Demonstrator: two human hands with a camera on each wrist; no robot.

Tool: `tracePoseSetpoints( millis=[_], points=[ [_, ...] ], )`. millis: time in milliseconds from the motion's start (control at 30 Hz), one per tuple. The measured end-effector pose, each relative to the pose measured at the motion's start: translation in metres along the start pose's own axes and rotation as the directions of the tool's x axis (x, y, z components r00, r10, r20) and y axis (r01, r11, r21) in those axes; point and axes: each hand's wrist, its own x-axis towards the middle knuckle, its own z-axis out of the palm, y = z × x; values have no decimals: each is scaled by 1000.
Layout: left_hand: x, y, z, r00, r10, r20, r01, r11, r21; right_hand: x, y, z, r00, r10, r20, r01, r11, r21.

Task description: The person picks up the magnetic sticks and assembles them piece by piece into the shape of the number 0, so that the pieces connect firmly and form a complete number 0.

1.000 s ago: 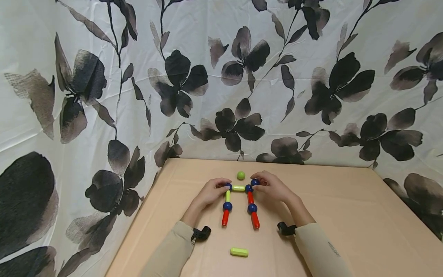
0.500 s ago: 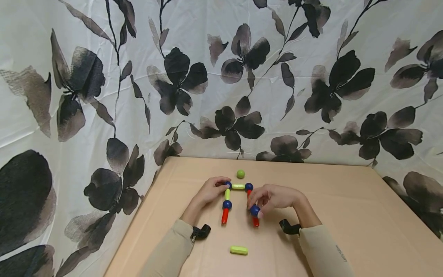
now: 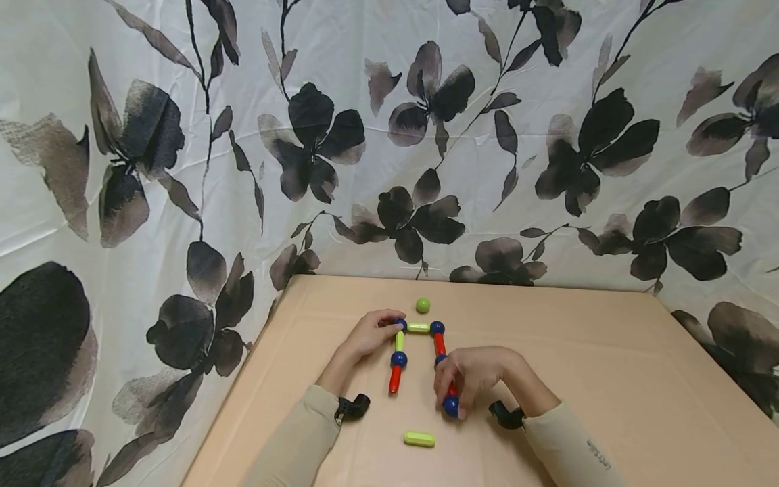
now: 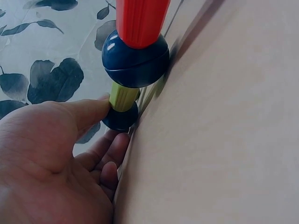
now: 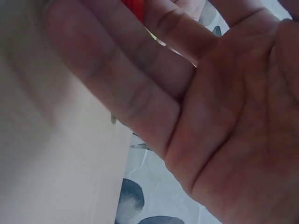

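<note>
Magnetic balls and rods form an open frame on the table. Its top is a yellow-green rod between two blue balls. Down the left side run a yellow-green rod, a blue ball and a red rod. My left hand pinches the upper left blue ball. On the right are a red rod, a partly covered blue ball and a second red rod. My right hand holds another blue ball at that rod's lower end. Fingers hide most of the joint.
A green ball lies beyond the frame. A loose yellow-green rod rests nearer on the table. Behind the table's far edge hangs a floral cloth.
My right hand has carried the blue ball from beside the upper right corner down to the lower end of the right red rods. The left hand has stayed at its corner.
</note>
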Motion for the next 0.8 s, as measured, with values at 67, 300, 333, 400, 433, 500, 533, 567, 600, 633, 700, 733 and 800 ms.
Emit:
tracePoseSetpoints(
  millis=[67,300,333,400,433,500,533,567,600,633,700,733,800],
  points=[
    [0,-1,0,1000,0,-1,0,1000,-5,1,0,2,1000,7,-11,-7,1000,-10],
    [2,-3,0,1000,7,0,-7,1000,-5,0,7,-1,995,-6,-100,12,998,58],
    [2,-2,1,1000,6,2,-6,1000,-7,0,10,-4,989,-18,-144,27,998,58],
    [2,-1,0,1000,1,4,0,1000,-6,0,18,-11,965,-34,-260,44,998,33],
    [2,-1,0,1000,-2,4,2,1000,-8,1,23,-14,946,-26,-324,35,999,22],
    [3,1,0,1000,-15,4,15,1000,-12,4,32,-20,904,20,-427,-13,1000,20],
    [3,2,0,1000,-23,3,23,1000,-12,6,36,-22,890,43,-454,-38,999,20],
    [4,4,0,1000,-27,1,27,1000,-8,8,41,-24,884,59,-465,-53,998,24],
    [5,5,1,999,-32,1,32,999,-4,10,45,-24,883,77,-463,-67,997,38],
    [7,6,1,999,-40,-2,40,999,7,12,49,-25,888,92,-451,-72,996,61],
    [11,9,3,998,-54,-11,54,998,31,16,55,-24,900,107,-423,-70,992,101],
    [14,10,4,998,-61,-17,62,997,51,19,58,-23,902,108,-417,-63,991,120],
    [21,13,6,997,-66,-27,69,992,104,23,62,-22,901,106,-420,-39,986,165]
  ],
)
